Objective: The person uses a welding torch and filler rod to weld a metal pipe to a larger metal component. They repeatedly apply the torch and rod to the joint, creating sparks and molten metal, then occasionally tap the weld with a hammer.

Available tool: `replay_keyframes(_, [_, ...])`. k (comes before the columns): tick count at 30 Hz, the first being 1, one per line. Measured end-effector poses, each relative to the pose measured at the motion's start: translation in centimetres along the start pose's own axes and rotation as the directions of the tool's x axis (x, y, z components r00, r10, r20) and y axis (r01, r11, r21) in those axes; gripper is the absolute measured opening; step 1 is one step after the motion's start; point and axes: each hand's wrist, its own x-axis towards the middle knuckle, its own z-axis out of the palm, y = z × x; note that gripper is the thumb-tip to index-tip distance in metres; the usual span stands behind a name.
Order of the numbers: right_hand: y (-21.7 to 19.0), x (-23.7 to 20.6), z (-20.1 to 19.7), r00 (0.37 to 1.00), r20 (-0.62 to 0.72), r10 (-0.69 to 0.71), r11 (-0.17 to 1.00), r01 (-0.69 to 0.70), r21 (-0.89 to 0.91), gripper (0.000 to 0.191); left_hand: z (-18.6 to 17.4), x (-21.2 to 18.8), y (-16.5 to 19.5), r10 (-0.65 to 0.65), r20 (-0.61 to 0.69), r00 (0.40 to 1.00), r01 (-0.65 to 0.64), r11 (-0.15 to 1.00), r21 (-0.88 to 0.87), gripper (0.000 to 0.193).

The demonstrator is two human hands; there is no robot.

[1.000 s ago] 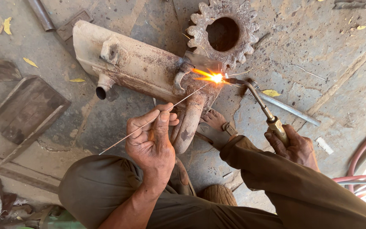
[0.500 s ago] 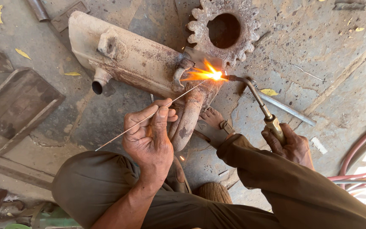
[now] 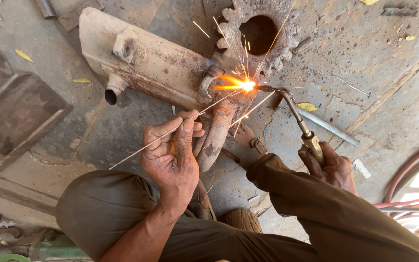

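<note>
Your left hand (image 3: 170, 155) is pinched shut on the thin filler rod (image 3: 170, 132), thumb pressing it against the curled fingers near its middle, the far tip running up into the flame. That rod looks light and springy, so I'd say it will whip if you grip too near the back end; take it where you have it, well clear of the glowing tip.

Your right hand (image 3: 333, 167) is wrapped tight around the brass handle of the gas torch (image 3: 297, 114), its bent nozzle aimed at the bright spot (image 3: 245, 86), sparks flying off toward the big gear (image 3: 258, 34) lying on the concrete floor (image 3: 374, 63).

Now the workpiece: a rusty metal housing (image 3: 146, 63) with a curved pipe (image 3: 214, 138) coming off it, lying on the floor toward its upper middle, just beside the gear. It reads heavy and rigid, and hot around the joint. The joint itself is washed out by glare, so I can't quite tell how the seam runs.

Red hoses (image 3: 408, 170) trail by the floor's right edge.
</note>
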Motion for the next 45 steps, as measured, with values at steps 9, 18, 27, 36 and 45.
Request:
replay_keyframes(9, [0.3, 0.0, 0.0, 0.999, 0.018, 0.029, 0.999, -0.028, -0.019, 0.024, 0.1, -0.1, 0.0, -0.026, -0.008, 1.0, 0.026, 0.999, -0.031, 0.017])
replay_keyframes(18, [0.0, 0.0, -0.1, 1.0, 0.013, -0.025, 1.0, 0.026, -0.01, 0.023, 0.0, 0.1, 0.1, -0.018, 0.02, 1.0, 0.018, 1.0, 0.0, 0.018])
replay_keyframes(27, [-0.6, -0.2, -0.2, 1.0, 0.021, 0.021, 1.0, -0.02, -0.003, 0.022, 0.1, 0.1, 0.2, -0.007, 0.02, 1.0, 0.007, 1.0, 0.008, 0.018])
replay_keyframes(36, [-0.4, -0.1, 0.0, 0.997, -0.021, -0.076, 0.997, 0.075, -0.023, 0.022, 0.1, 0.0, 0.1, -0.009, 0.012, 1.0, 0.009, 1.0, 0.001, 0.018])
replay_keyframes(45, [-1.0, -0.2, -0.1, 0.998, -0.023, -0.065, 0.998, 0.064, -0.021, 0.023, 0.2, 0.1, 0.0, -0.005, 0.013, 1.0, 0.005, 1.0, 0.022, 0.018])
